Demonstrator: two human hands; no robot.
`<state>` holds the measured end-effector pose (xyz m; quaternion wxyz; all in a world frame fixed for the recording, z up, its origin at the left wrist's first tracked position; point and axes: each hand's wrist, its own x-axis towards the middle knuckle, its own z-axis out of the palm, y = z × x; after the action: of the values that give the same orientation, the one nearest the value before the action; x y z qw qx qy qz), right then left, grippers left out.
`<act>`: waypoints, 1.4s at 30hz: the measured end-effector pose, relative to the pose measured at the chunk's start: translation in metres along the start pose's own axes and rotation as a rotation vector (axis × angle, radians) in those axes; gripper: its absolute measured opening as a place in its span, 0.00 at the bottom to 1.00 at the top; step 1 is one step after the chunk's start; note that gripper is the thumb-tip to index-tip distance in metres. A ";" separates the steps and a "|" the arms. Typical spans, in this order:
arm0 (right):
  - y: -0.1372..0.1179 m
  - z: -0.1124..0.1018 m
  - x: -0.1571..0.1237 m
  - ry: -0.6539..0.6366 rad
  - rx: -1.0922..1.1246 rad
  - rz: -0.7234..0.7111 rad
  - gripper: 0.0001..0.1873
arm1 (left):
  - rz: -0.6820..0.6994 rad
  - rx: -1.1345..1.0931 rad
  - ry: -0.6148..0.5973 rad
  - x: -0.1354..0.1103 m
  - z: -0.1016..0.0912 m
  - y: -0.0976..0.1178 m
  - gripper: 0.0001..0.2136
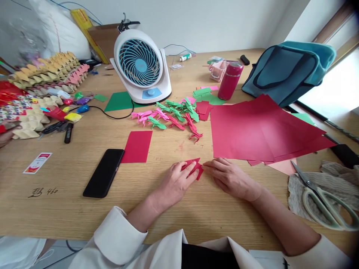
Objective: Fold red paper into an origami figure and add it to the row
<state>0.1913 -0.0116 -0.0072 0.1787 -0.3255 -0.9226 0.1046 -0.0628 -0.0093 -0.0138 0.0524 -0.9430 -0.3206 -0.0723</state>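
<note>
A small piece of folded red paper (199, 174) lies on the table in front of me, its creases partly hidden by fingers. My left hand (179, 179) holds it against the tabletop, fingers laid across it. From the other side, my right hand (228, 175) has its fingers closed together with the tips at the paper's right corner. Beyond my hands is a cluster of folded paper figures in green (175, 110), pink (144, 116) and red (193, 127). To the left, a red paper sheet (138, 147) lies partly under a black phone (104, 173).
Large red sheets (252, 129) are stacked at right, near scissors (322, 201) on a crumpled cloth. A fan (140, 67), a red bottle (230, 80) and a teal bag (283, 74) stand behind. At far left, another person's hand (9, 135) is beside folded paper strings.
</note>
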 end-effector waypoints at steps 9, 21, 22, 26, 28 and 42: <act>-0.002 0.000 0.002 -0.054 0.011 -0.025 0.24 | 0.040 -0.062 -0.032 -0.007 -0.008 -0.001 0.20; -0.009 0.006 0.004 0.021 0.036 -0.030 0.17 | 0.163 -0.394 0.042 -0.007 -0.006 -0.017 0.21; -0.009 0.006 0.004 0.017 0.026 -0.030 0.16 | 0.140 -0.416 0.056 -0.006 -0.005 -0.016 0.19; -0.012 0.005 0.006 0.023 0.004 -0.025 0.14 | -0.061 -0.440 0.129 0.002 -0.006 -0.012 0.17; -0.013 0.006 0.006 0.031 0.005 -0.026 0.14 | -0.194 -0.397 0.141 0.010 -0.007 -0.010 0.16; -0.009 0.006 0.006 0.051 0.100 -0.023 0.17 | -0.511 -0.279 -0.318 0.065 -0.023 -0.018 0.13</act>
<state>0.1794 -0.0150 -0.0087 0.2194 -0.3082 -0.9150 0.1405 -0.0249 0.0404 0.0213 -0.1475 -0.8298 -0.5378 0.0216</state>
